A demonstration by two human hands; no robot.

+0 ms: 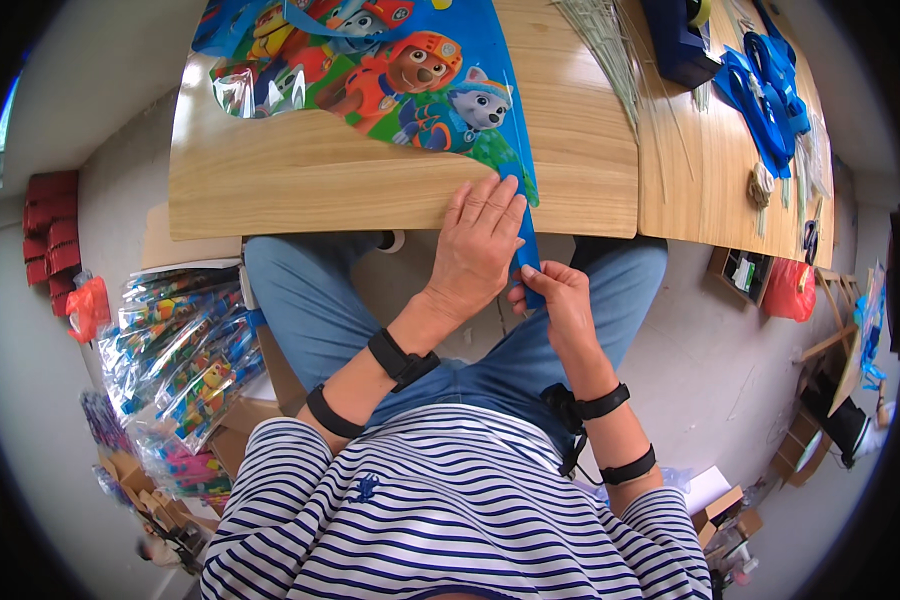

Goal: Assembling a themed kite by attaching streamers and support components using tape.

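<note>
A glossy plastic sheet printed with cartoon dogs lies on the wooden table, its scalloped edge toward me. Along its blue right side runs a flat blue strip, which hangs over the table's front edge. My left hand rests on the strip near the sheet's lower corner, fingers stretched out flat. Just below the table edge, my right hand pinches the strip's hanging end between thumb and fingers. Whether the strip is joined to the sheet under my left fingers cannot be seen.
Thin pale sticks, a dark blue tape dispenser, bunched blue ribbon and scissors lie on the table to the right. Printed sheets in clear bags are heaped at my left. A red bag hangs at the right.
</note>
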